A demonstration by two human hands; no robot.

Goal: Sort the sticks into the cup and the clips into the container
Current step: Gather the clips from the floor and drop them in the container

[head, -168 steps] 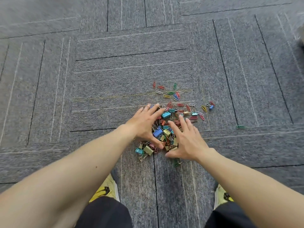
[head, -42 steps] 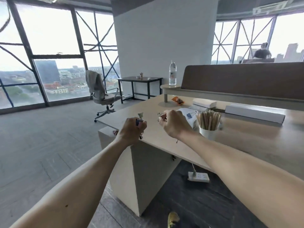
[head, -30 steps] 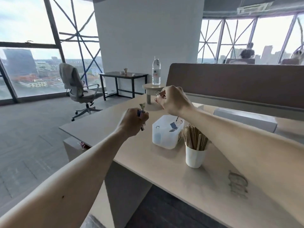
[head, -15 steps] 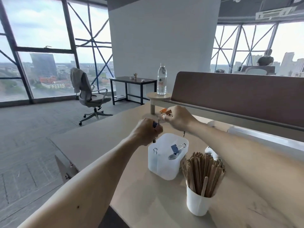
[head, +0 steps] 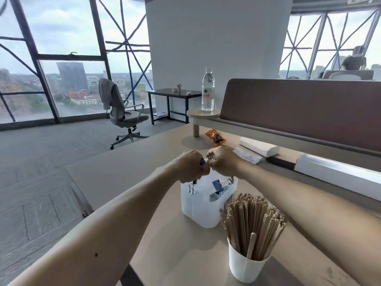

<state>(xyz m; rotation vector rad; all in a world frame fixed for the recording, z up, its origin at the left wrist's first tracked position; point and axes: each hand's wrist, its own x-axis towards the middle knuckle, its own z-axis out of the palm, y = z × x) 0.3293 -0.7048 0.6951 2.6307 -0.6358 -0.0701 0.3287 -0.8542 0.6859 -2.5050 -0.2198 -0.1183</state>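
Our desk (head: 127,178) runs to a left corner well out from the work, and between that corner and the container (head: 198,209) the top lies bare, the widest free stretch we have. The near edge passes close under the cup (head: 245,267), so little room is left on that side. Toward the far edge the divider panel (head: 299,112) closes the desk off, with two white boxes (head: 258,148) along its foot, a snack packet (head: 215,137) and a round stand (head: 203,115) carrying a water bottle (head: 207,89). Between the stand's base and our hands there is a short bare strip. The container stands about mid-desk, and the cup, packed with sticks (head: 249,219), sits just beside its near right corner. Our forearms reach in from the near edge and meet over the container's open top. The left hand (head: 191,168) is curled into a fist round clips (head: 209,156), wire handles dangling beneath it toward the rim. The right hand (head: 223,164) is curled likewise, knuckles against the left, metal handles poking out above — how many each holds we cannot tell. A blue binder clip (head: 217,185) lies inside the container, and another clip hangs on its left rim.
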